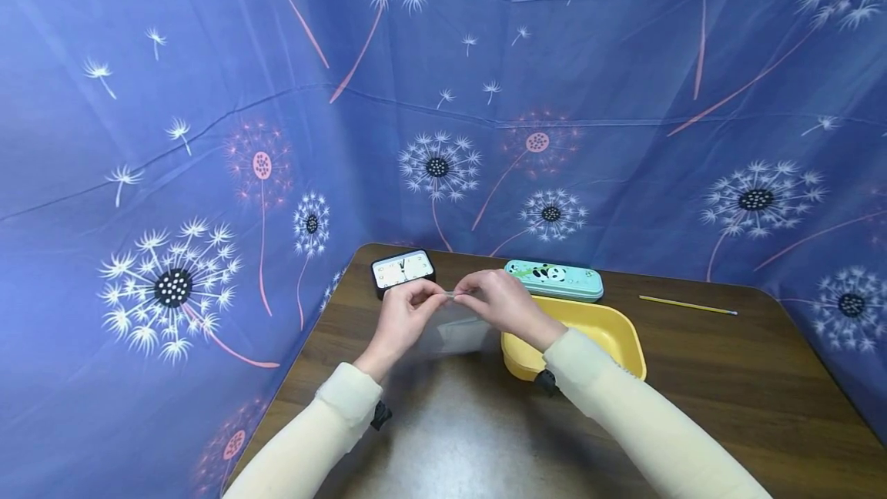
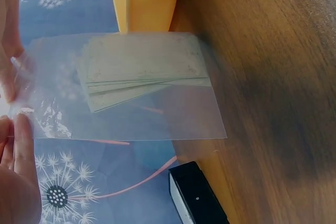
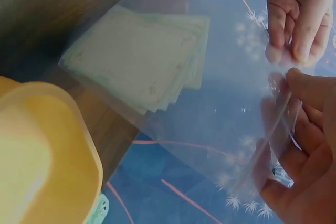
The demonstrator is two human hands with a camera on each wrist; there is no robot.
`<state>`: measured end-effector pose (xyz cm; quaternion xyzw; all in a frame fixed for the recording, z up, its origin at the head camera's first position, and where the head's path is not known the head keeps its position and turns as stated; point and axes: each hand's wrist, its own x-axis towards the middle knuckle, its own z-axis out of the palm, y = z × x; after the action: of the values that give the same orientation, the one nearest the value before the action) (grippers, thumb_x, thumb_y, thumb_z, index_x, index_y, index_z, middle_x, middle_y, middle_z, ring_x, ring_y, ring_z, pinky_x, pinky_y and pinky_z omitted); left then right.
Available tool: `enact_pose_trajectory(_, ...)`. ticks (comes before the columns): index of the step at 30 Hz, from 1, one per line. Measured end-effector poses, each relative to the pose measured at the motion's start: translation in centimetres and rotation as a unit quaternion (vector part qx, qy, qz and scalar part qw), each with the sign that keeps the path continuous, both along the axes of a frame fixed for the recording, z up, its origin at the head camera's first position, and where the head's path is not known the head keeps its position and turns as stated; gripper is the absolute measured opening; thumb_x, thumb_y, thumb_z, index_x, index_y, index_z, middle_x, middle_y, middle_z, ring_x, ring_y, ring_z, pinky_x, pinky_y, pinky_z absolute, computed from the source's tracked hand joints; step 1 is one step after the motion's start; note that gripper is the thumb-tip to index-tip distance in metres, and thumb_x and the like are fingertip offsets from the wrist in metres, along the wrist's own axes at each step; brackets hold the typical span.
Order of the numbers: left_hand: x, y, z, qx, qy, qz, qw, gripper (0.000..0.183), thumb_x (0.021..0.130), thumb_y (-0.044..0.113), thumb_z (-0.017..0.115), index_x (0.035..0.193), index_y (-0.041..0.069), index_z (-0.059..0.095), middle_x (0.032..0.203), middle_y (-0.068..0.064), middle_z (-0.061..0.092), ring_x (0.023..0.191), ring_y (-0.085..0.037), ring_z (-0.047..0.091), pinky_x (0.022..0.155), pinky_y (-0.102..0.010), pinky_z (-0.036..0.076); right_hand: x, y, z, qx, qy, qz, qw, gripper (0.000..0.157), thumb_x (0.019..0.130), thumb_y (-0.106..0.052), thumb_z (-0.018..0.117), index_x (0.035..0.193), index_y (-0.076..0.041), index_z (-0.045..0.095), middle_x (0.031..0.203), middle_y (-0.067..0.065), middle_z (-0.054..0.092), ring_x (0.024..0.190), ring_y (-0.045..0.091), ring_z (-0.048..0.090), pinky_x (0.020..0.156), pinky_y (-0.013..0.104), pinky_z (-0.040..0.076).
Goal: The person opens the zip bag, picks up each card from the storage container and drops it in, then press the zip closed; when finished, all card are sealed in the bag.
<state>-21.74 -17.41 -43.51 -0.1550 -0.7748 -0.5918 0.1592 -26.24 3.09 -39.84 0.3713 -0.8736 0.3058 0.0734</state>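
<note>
A clear plastic bag (image 2: 131, 121) hangs from both hands above the table, with several pale rectangular cards (image 2: 147, 59) lying fanned at its lower end. My left hand (image 1: 406, 316) pinches the bag's top edge between thumb and fingers. Close beside it, my right hand (image 1: 502, 303) pinches the same edge, thumb and fingertips almost meeting the left ones. In the right wrist view, the right hand (image 3: 310, 140) has its fingers partly behind the clear film, and the left hand (image 3: 299, 17) grips the corner above.
Below the right forearm sits a yellow basin (image 1: 627, 337). Behind it lies a mint pencil case (image 1: 585, 282) with a panda picture. A black-framed clock (image 1: 403, 269) stands at the back left, and a yellow pencil (image 1: 686, 304) lies to the right on the wooden table (image 1: 748, 391).
</note>
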Motion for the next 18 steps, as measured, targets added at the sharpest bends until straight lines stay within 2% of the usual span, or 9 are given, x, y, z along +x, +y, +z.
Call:
enact_pose_trajectory(4,0.02,0.01,0.05,0.001,-0.002,0.0,1.0,0.005,0.096,0.004,0.074,0.093,0.001,0.076,0.087,-0.01,0.077,0.082,-0.026,0.077,0.076,-0.029,0.059,-0.12,0.31,-0.13,0.002,0.013,0.011,1.0,0.009,0.095,-0.021,0.078,0.097,-0.013,0.081,0.09,-0.007,0.076,0.078,0.004,0.068,0.073,0.03,0.056)
enact_pose_trajectory(9,0.13,0.04,0.2,-0.004,-0.007,0.003,1.0,0.004,0.096,0.004,0.074,0.093,0.003,0.077,0.086,-0.006,0.077,0.081,-0.021,0.076,0.075,-0.029,0.059,0.1,0.46,-0.19,0.001,0.04,-0.005,0.999,0.011,0.093,-0.025,0.08,0.093,-0.014,0.081,0.084,-0.007,0.075,0.068,0.001,0.063,0.066,0.027,0.053)
enact_pose_trajectory(14,0.14,-0.03,0.29,0.002,-0.01,0.006,0.9999,0.005,0.096,0.004,0.073,0.093,0.002,0.077,0.086,-0.007,0.078,0.081,-0.025,0.077,0.075,-0.028,0.058,0.18,0.63,-0.29,-0.008,0.052,-0.022,0.998,0.015,0.092,-0.028,0.081,0.083,-0.016,0.078,0.073,-0.011,0.068,0.059,0.0,0.055,0.059,0.025,0.049)
enact_pose_trajectory(18,-0.02,-0.12,0.28,0.008,-0.018,0.004,0.9998,0.006,0.096,0.005,0.074,0.093,0.001,0.077,0.087,-0.011,0.078,0.083,-0.03,0.077,0.074,-0.025,0.057,-0.04,0.89,-0.41,-0.025,0.032,0.004,0.999,0.014,0.093,-0.023,0.08,0.083,-0.015,0.076,0.073,-0.011,0.067,0.058,0.002,0.054,0.059,0.026,0.049)
